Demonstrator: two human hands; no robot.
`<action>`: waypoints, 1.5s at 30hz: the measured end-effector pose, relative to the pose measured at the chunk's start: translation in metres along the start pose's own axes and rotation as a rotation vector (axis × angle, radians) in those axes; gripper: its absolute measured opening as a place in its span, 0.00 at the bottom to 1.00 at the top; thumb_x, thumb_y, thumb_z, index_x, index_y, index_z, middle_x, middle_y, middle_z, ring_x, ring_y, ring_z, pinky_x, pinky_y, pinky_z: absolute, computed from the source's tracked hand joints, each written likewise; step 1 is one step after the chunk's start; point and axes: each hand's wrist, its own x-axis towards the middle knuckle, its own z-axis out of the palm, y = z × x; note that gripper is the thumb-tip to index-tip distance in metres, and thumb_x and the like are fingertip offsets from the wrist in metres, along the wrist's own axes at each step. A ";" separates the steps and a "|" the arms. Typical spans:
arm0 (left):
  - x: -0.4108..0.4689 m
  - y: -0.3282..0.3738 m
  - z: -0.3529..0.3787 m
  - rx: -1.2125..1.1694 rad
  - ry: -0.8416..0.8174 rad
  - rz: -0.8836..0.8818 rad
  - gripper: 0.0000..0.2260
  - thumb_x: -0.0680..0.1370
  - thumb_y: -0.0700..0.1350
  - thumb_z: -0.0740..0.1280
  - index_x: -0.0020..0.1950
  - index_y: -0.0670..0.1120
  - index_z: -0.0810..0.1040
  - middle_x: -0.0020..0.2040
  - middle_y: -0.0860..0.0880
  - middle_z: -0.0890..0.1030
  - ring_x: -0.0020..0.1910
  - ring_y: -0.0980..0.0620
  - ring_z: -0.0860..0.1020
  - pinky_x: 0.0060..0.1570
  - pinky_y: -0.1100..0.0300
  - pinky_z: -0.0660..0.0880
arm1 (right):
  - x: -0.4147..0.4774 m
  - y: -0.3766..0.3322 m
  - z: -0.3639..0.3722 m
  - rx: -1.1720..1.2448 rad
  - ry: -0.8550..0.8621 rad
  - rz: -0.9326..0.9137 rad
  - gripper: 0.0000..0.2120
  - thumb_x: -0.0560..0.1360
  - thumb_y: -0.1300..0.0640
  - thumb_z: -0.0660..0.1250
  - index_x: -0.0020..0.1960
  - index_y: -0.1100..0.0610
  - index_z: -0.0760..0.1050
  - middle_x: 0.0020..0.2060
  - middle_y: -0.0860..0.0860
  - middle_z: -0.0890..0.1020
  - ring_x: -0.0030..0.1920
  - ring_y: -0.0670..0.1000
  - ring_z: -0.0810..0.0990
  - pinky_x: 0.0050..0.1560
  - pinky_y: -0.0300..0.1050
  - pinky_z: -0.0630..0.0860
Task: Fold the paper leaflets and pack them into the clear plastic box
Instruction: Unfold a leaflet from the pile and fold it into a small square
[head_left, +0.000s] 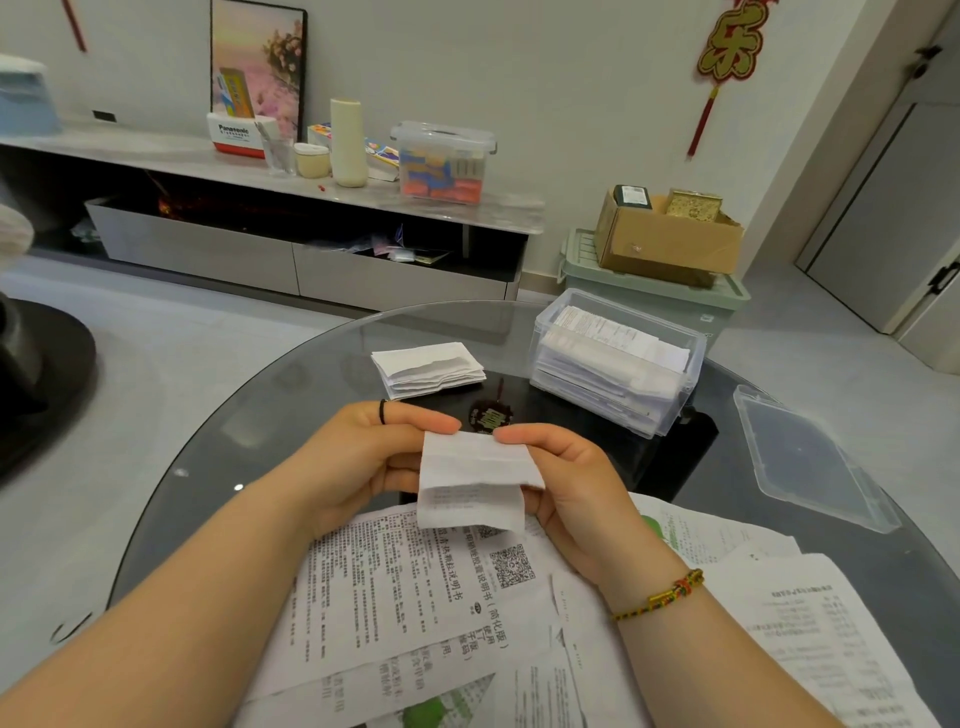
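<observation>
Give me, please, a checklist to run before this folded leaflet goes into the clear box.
1. Left hand and right hand both pinch the leaflet: ok.
2. Leaflet folded flat: not ok, its lower flap hangs loose.
3. Clear plastic box open, lid lying apart beside it: ok.
4. Room left in the box: cannot tell, it looks nearly full.

Soft even indoor light, glints on glass table (244, 447), fisheye-bent edges.
</observation>
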 end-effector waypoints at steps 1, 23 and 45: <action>0.000 0.000 0.001 0.021 0.012 0.003 0.12 0.75 0.30 0.60 0.37 0.41 0.79 0.29 0.48 0.83 0.27 0.56 0.81 0.26 0.66 0.76 | 0.000 0.000 0.000 0.004 0.005 0.001 0.16 0.72 0.71 0.62 0.32 0.55 0.80 0.30 0.51 0.83 0.30 0.47 0.81 0.31 0.39 0.79; 0.002 0.001 -0.017 0.463 0.300 0.220 0.14 0.72 0.32 0.68 0.39 0.52 0.75 0.41 0.51 0.75 0.34 0.53 0.75 0.28 0.73 0.74 | -0.005 0.007 0.011 -0.372 -0.007 -0.115 0.12 0.75 0.69 0.60 0.39 0.56 0.76 0.28 0.48 0.79 0.24 0.43 0.75 0.28 0.34 0.74; -0.052 0.002 -0.041 1.062 0.399 0.232 0.14 0.74 0.50 0.66 0.59 0.51 0.76 0.56 0.52 0.75 0.54 0.54 0.72 0.53 0.63 0.65 | -0.014 0.017 0.024 -1.108 0.092 -0.439 0.07 0.73 0.63 0.63 0.41 0.60 0.80 0.32 0.46 0.76 0.32 0.42 0.71 0.36 0.28 0.66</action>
